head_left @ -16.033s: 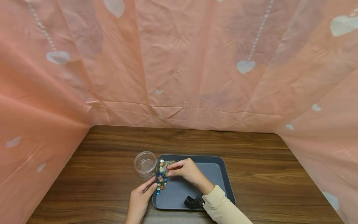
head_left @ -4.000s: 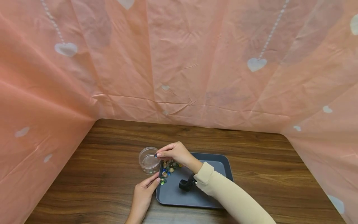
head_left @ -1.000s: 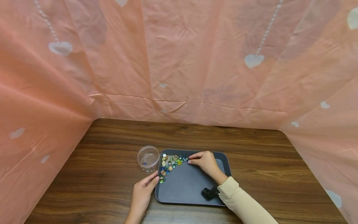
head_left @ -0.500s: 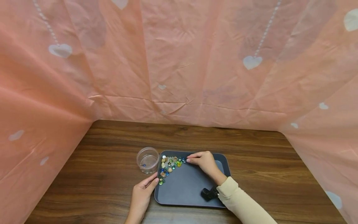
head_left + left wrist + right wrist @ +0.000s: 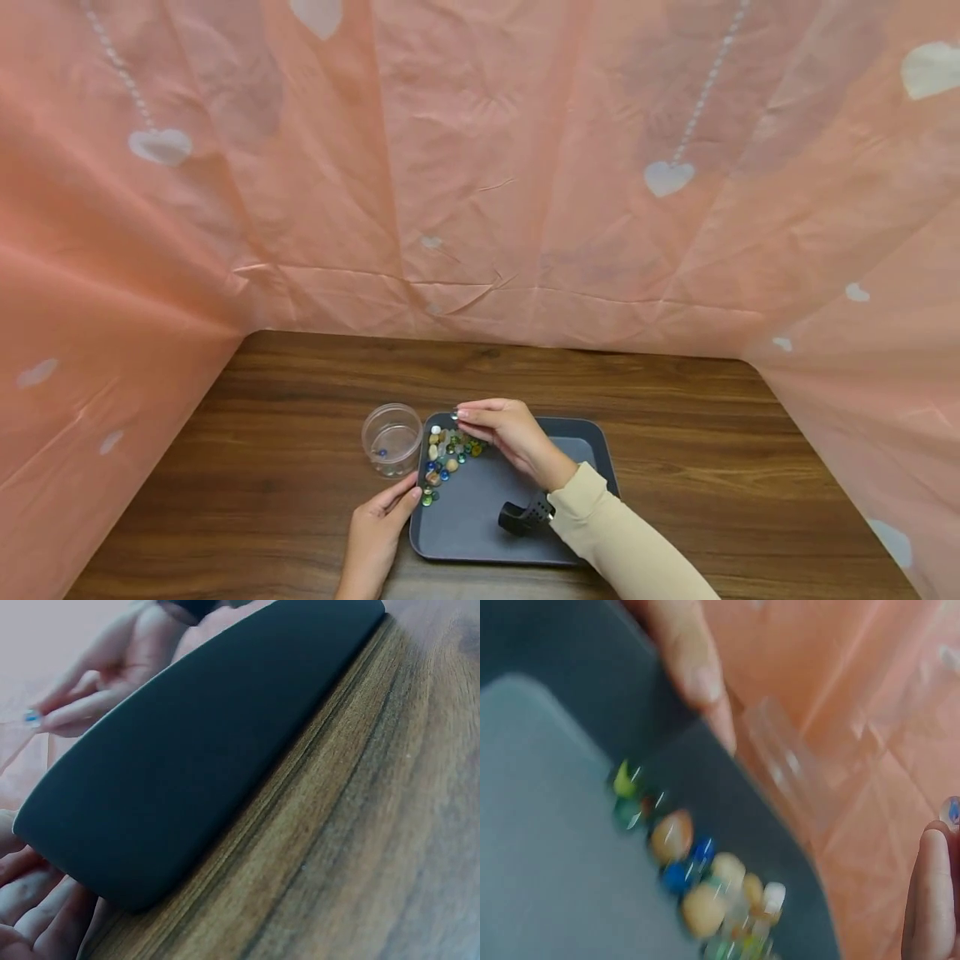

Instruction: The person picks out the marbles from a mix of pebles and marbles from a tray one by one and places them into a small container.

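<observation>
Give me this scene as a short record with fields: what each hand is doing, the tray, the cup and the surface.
left hand: rests against the tray's left edge, fingers straight
right hand: pinches a small glass bead at its fingertips
tray: dark grey, coloured beads clustered in its far left corner
cup: clear, beside the tray, a blue bead inside
surface: wooden table

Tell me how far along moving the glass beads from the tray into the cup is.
Barely begun: the clear cup holds about one blue bead. The right hand pinches one bead at its fingertips, while the left hand steadies the tray. The pile of beads remains in the tray's corner.
</observation>
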`<state>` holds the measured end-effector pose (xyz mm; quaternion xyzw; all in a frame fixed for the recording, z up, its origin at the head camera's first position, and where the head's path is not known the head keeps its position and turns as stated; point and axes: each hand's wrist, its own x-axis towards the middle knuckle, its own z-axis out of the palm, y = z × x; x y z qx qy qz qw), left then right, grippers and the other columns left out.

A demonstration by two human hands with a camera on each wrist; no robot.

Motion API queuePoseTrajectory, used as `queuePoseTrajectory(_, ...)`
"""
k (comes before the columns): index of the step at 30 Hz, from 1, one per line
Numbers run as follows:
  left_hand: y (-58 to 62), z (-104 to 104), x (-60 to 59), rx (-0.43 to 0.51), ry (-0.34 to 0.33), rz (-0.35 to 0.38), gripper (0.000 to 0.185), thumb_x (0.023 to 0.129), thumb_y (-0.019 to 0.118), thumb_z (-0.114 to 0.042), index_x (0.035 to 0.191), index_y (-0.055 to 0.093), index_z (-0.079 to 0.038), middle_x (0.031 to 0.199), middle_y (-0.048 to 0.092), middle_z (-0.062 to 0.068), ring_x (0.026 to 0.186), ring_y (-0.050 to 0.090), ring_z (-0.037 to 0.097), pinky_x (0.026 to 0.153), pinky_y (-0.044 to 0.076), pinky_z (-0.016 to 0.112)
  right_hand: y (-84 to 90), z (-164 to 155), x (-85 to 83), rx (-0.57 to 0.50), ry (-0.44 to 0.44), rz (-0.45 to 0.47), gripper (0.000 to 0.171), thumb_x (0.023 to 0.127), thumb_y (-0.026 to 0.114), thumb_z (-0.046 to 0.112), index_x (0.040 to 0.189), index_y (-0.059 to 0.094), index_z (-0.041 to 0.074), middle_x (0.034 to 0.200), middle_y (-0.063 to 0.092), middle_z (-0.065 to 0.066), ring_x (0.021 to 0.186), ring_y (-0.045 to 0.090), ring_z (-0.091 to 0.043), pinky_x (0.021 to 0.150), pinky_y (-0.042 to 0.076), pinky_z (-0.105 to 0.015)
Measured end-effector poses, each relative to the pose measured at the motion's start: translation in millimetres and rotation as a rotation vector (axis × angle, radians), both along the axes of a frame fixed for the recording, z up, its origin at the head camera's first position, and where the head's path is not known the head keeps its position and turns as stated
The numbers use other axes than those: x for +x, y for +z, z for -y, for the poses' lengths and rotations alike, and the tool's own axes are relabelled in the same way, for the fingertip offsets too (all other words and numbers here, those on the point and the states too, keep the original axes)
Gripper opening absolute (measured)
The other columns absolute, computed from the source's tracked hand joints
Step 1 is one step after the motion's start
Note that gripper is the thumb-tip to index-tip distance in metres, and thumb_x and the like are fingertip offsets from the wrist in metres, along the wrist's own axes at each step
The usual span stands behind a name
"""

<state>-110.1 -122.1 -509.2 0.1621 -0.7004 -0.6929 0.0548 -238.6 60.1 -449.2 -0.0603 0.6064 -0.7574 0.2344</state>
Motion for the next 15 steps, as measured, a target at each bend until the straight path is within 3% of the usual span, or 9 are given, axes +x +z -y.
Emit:
queuePoseTrajectory(3,-1.1,0,0.3,0.002,-0.002,-0.007,0.036,0.092,0.072,-0.02,0.12,0.07,0.002,0.123,0.069,0.016,0.099,0.064,-0.008,0.085,0.05,0.009,7.1,15,1.5,-0.038,0.012,0.008,0.038,0.097,0.057,-0.004,0.128,0.049,-0.024,0.098,0.074,-0.004,0.091,0.071,-0.007,0.091,0.057,-0.026)
queuePoseTrajectory(6,-1.8,0,0.1,0.001,-0.007,-0.014,0.036,0.092,0.072,-0.02,0.12,0.069,0.002,0.123,0.069,0.017,0.099,0.064,-0.007,0.085,0.05,0.009,12.2,28,2.3,-0.019,0.025,-0.011,0.036,0.096,0.059,-0.003,0.126,0.053,-0.022,0.097,0.075,-0.005,0.089,0.072,-0.008,0.091,0.057,-0.029)
queuePoseTrajectory(12,-1.2,1,0.6,0.005,-0.012,-0.006,0.037,0.092,0.072,-0.022,0.121,0.07,0.0,0.123,0.07,0.015,0.1,0.064,-0.007,0.086,0.05,0.01,19.3,51,1.8,0.202,0.067,-0.187,0.025,0.089,0.072,0.006,0.109,0.072,-0.009,0.102,0.076,-0.017,0.086,0.074,-0.012,0.09,0.058,-0.042)
queuePoseTrajectory(15,-0.6,2,0.6,-0.004,-0.019,0.001,0.037,0.092,0.072,-0.025,0.121,0.07,-0.002,0.123,0.07,0.013,0.101,0.064,-0.007,0.086,0.05,0.009,22.6,61,2.3,0.387,0.071,-0.365,0.017,0.086,0.078,0.012,0.098,0.079,0.001,0.095,0.078,-0.014,0.075,0.072,-0.014,0.071,0.061,-0.03)
